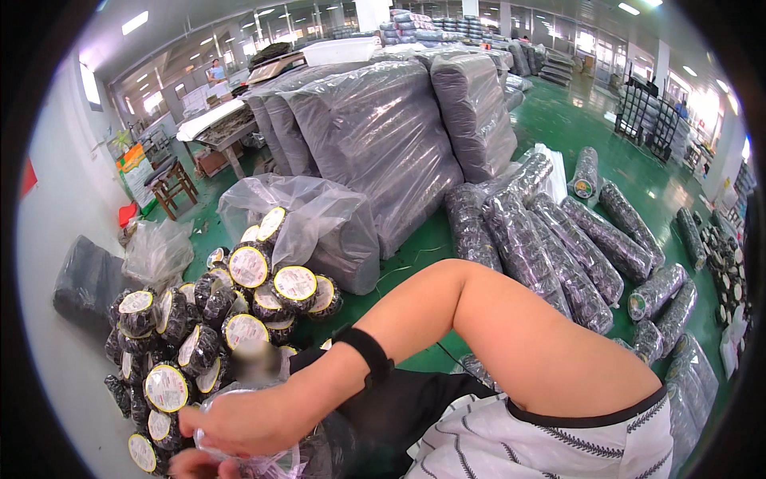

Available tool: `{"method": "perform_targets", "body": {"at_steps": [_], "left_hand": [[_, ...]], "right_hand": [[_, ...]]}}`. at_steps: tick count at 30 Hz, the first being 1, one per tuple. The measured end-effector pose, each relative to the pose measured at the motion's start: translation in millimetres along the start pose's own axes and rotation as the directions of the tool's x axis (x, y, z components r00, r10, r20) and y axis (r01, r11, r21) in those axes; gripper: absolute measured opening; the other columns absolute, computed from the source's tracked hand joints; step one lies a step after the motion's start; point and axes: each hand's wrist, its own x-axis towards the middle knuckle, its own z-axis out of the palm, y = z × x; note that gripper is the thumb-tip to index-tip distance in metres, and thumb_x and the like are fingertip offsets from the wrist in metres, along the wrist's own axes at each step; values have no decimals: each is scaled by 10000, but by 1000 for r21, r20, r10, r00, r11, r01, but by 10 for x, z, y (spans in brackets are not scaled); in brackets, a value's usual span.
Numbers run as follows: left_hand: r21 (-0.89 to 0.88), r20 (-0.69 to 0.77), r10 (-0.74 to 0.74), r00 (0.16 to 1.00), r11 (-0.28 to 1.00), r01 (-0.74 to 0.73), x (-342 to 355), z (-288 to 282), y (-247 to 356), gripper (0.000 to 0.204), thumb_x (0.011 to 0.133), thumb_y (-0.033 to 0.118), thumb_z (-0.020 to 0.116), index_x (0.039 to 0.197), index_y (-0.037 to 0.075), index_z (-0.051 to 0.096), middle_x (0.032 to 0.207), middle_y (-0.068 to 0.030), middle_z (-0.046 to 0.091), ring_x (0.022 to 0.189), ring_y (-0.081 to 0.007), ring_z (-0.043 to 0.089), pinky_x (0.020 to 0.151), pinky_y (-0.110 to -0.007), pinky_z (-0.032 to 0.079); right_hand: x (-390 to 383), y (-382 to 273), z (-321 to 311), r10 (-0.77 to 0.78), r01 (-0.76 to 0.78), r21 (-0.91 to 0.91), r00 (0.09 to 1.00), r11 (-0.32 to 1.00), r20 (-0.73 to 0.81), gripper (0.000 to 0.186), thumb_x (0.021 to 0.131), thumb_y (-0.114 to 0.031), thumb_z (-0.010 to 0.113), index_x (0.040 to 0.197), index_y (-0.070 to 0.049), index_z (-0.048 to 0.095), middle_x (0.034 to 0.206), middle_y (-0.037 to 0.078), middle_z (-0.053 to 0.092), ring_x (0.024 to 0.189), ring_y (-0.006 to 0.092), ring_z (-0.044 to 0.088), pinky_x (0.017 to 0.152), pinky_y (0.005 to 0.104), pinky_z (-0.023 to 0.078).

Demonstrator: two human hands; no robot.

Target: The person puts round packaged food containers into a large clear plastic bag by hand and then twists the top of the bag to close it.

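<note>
Clear plastic bag (239,459) lies gripped under the right hand's (239,419) fingers (209,423).

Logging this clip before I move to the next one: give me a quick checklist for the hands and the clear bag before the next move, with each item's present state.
1. Right hand gripping the clear plastic bag: ok, fingers closed on its gathered film.
2. Left hand on the bag: cannot tell, only its edge shows at the frame bottom.
3. Bag contents visible: cannot tell, the hand covers it.
4. Pile of black rolls within reach: ok, it lies just beside the hands.
5. Black wristband clear of the grip: ok, it sits up the forearm.
</note>
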Motion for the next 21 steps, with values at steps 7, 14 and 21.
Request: {"method": "perform_targets", "body": {"at_steps": [7,14,21], "left_hand": [[-201,47,107,993,975,-96,-28,41,-91,390,849,137,618,1164,-58,495,836,-64,519,778,-156,523,740,-260,421],[-13,430,-366,825,911,412,415,-364,-119,92,885,45,559,874,-32,609,671,-5,584,614,-52,516,547,-217,417],[113,-57,223,973,970,-215,-32,-710,-569,214,818,24,625,1018,52,558,1287,-106,513,1200,-228,474,891,-303,439]], "right_hand": [[194,116,-339,-169,30,299,876,954,452,73,784,-57,635,777,14,654,699,95,646,677,149,622,614,274,503],[223,66,-163,-506,525,-588,835,616,217,134,769,-109,624,872,-53,558,732,70,552,659,231,602,549,353,494],[-156,453,-435,-33,-8,188,976,982,214,247,922,-234,527,1112,-84,572,1070,63,639,909,177,637,760,299,500]]}}
